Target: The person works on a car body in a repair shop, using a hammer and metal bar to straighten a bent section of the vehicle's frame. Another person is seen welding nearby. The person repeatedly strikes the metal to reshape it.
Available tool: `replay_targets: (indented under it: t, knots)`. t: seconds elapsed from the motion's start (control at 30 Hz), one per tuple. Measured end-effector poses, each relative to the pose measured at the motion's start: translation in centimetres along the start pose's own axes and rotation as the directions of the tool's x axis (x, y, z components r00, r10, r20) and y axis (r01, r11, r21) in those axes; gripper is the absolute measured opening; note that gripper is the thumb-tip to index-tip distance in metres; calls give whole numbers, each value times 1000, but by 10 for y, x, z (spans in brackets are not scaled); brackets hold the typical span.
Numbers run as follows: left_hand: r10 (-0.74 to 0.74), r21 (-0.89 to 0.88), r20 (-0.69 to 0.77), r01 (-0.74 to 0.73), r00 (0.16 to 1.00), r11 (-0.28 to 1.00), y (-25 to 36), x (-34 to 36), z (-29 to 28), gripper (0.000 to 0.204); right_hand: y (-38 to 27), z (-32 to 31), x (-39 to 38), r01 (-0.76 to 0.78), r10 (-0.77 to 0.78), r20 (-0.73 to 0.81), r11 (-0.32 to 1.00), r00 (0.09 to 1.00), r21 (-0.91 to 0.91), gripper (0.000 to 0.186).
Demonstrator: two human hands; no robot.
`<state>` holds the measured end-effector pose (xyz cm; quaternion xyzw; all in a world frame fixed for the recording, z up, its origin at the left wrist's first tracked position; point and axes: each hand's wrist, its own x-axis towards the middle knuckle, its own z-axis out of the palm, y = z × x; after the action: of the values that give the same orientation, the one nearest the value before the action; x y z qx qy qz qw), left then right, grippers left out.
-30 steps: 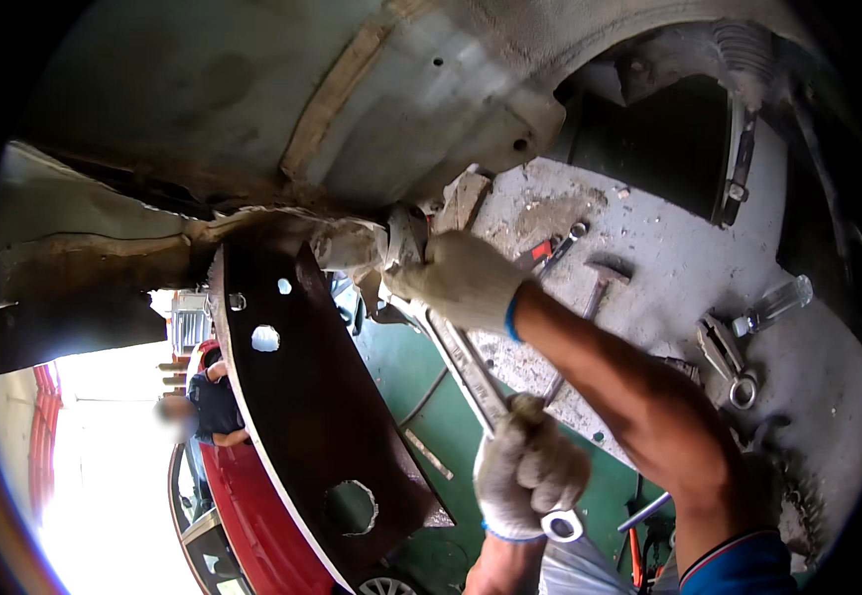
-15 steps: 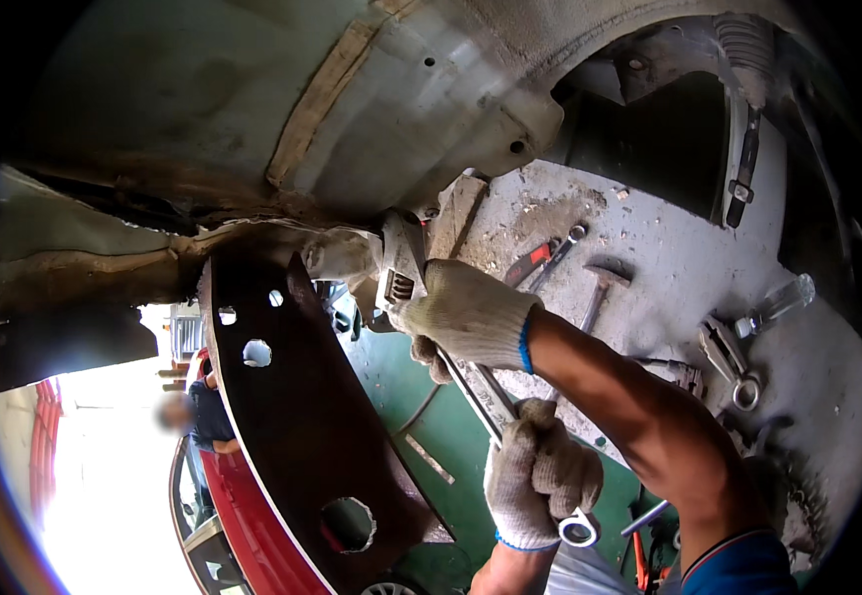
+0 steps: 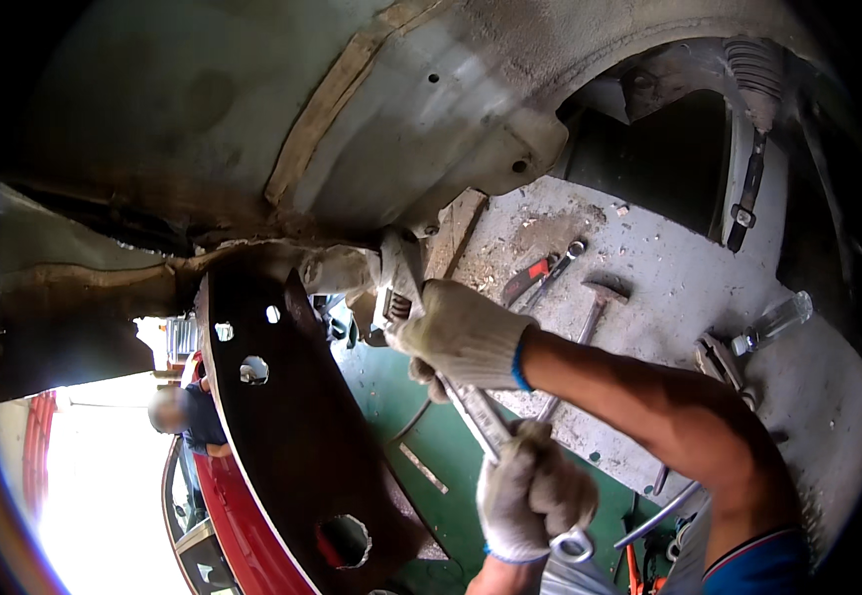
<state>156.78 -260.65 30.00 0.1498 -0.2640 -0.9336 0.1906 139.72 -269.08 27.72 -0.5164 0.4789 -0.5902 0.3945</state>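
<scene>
My right hand [image 3: 466, 337], in a white knit glove, is closed around the upper part of a silver adjustable wrench [image 3: 476, 407], just below its jaw. The jaw [image 3: 393, 297] sits at a crumpled, torn edge of the car body [image 3: 332, 268]; whether it grips the metal I cannot make out. Lower down, my left hand [image 3: 535, 486], gloved too, is wrapped round the handle, with the ringed end showing below it. Beside the wrench hangs a curved dark metal panel [image 3: 312, 436] with cut holes.
Right: pale board [image 3: 649, 248] with a hammer [image 3: 605, 293], red-black tool [image 3: 525, 280], spanner [image 3: 560, 266], locking pliers [image 3: 719, 362] and clear bottle [image 3: 778, 317]. Suspension parts [image 3: 753, 79] hang upper right. Another person [image 3: 198, 416] is by a red car [image 3: 243, 511] at left.
Both hands and the wrench are lower in the picture, along with the background. The wrench's jaw now shows above my right hand, whose fingers reach under the handle.
</scene>
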Motion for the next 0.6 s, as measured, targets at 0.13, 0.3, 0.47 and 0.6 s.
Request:
replay_targets:
  t: [0.13,0.3,0.47,0.6]
  knots:
    - [-51,-134,-46,45,998,990,-4,13,15,30,6,-2,6,12,-21,53,987,998,159,32]
    - [-61,25,-8,62,998,998,7,-1,-6,36,17,17,4,-49,94,-126,946,988,320,19]
    - [-98,-24,132,102,986,995,19,-26,-22,38,-16,27,-1,-166,273,-144,847,951,505,15]
    - [-247,-110,-102,236,964,966,22,-55,-19,29,-25,38,3,-215,417,-151,707,896,674,17]
